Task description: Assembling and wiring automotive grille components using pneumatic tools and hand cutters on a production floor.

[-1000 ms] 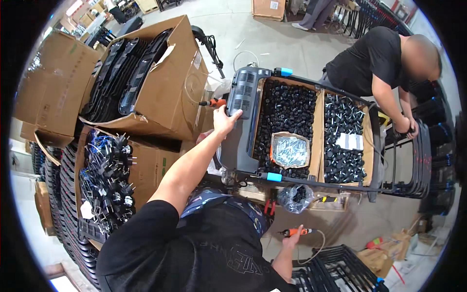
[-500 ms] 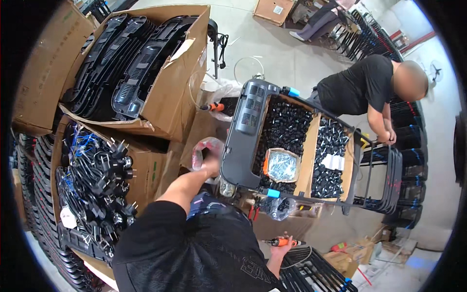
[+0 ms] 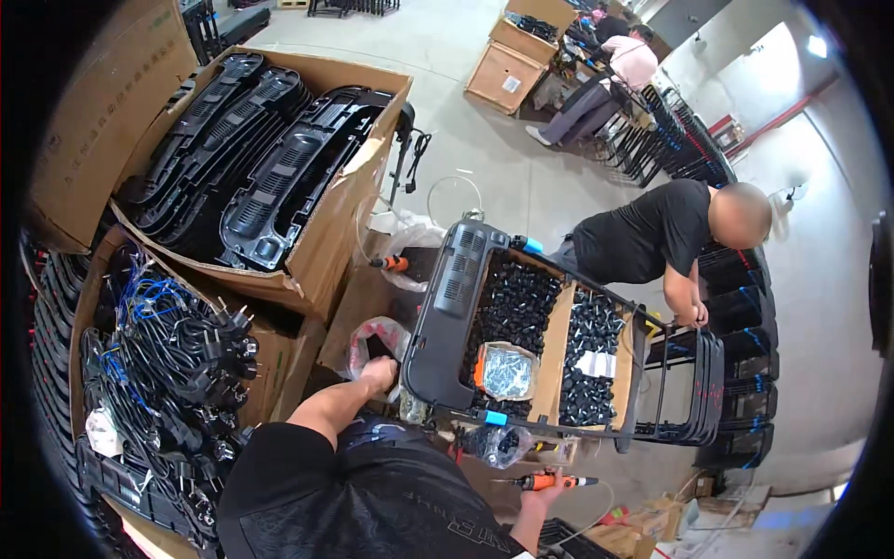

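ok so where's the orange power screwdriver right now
In the head view, the orange power screwdriver is low and right of centre, held in the person's right hand, just below the cardboard tray of small black parts and the clear plastic bag.

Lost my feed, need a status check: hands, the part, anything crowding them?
Left hand at pink plastic bag, beside dark grey panel. Right hand holds orange screwdriver. Parts boxes close.

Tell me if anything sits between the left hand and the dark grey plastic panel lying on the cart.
Nothing visible does. The left hand is low beside the near left corner of the dark grey panel, next to a clear bag with red print; whether it touches either is unclear. The right hand holds an orange screwdriver well below the cart.
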A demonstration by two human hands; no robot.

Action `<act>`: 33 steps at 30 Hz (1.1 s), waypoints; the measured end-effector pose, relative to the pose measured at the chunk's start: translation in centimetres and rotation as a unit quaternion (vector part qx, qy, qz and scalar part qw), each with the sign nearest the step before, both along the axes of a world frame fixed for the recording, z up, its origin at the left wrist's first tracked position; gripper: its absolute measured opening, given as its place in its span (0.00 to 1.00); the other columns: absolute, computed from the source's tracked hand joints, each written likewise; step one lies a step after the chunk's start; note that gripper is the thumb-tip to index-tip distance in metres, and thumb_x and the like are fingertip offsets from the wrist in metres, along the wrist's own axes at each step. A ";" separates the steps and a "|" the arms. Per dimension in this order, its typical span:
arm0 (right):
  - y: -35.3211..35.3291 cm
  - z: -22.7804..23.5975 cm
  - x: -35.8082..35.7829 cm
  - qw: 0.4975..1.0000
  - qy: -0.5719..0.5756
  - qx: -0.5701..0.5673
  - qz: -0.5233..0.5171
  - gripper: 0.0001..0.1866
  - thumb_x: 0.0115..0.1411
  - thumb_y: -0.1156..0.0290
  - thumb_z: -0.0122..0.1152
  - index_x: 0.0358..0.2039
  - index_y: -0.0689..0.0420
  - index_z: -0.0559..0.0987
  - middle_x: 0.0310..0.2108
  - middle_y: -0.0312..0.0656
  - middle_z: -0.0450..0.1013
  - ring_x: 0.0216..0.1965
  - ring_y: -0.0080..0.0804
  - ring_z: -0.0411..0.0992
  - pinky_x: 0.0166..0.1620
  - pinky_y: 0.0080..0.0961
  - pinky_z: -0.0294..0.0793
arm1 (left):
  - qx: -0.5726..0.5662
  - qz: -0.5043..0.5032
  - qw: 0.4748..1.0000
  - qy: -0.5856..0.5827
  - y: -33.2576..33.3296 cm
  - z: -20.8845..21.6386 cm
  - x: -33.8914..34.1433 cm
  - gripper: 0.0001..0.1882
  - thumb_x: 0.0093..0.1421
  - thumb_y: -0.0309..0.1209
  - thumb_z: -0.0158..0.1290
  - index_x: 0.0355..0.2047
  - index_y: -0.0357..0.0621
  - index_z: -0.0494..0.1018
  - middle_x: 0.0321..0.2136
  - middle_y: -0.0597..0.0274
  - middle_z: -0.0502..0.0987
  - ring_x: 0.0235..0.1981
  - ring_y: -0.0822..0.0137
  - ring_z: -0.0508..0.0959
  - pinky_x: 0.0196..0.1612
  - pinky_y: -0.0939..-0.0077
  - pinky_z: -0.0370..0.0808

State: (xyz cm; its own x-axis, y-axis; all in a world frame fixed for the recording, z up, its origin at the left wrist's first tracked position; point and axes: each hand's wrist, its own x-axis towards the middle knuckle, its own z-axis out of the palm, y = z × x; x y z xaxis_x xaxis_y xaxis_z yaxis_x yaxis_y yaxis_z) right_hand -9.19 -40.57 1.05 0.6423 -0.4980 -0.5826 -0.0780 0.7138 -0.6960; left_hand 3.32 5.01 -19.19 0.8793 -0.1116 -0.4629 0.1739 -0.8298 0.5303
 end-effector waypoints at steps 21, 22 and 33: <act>6.8 12.0 12.2 0.953 -0.238 -0.119 0.143 0.08 0.68 0.63 0.52 0.36 0.54 0.72 0.33 0.38 0.72 0.29 0.28 0.67 0.37 0.27 0.70 | -0.740 0.396 0.508 0.194 3.7 10.6 0.5 0.15 0.67 0.40 0.44 0.28 0.45 0.71 0.19 0.71 0.62 0.16 0.78 0.57 0.18 0.81 0.53; 8.3 13.0 12.9 0.942 -0.266 -0.134 0.156 0.08 0.68 0.63 0.51 0.36 0.53 0.73 0.33 0.39 0.72 0.30 0.28 0.67 0.38 0.28 0.70 | -0.777 0.362 0.480 0.184 3.8 12.0 0.1 0.15 0.67 0.39 0.43 0.29 0.43 0.72 0.20 0.71 0.63 0.16 0.77 0.58 0.19 0.81 0.54; 22.2 17.9 16.4 0.838 -0.451 -0.159 0.263 0.10 0.61 0.69 0.54 0.42 0.56 0.67 0.33 0.47 0.71 0.32 0.33 0.69 0.37 0.32 0.72 | -0.720 0.288 0.614 0.150 -2.7 26.2 1.7 0.14 0.66 0.31 0.50 0.46 0.32 0.73 0.27 0.66 0.72 0.25 0.76 0.70 0.28 0.83 0.68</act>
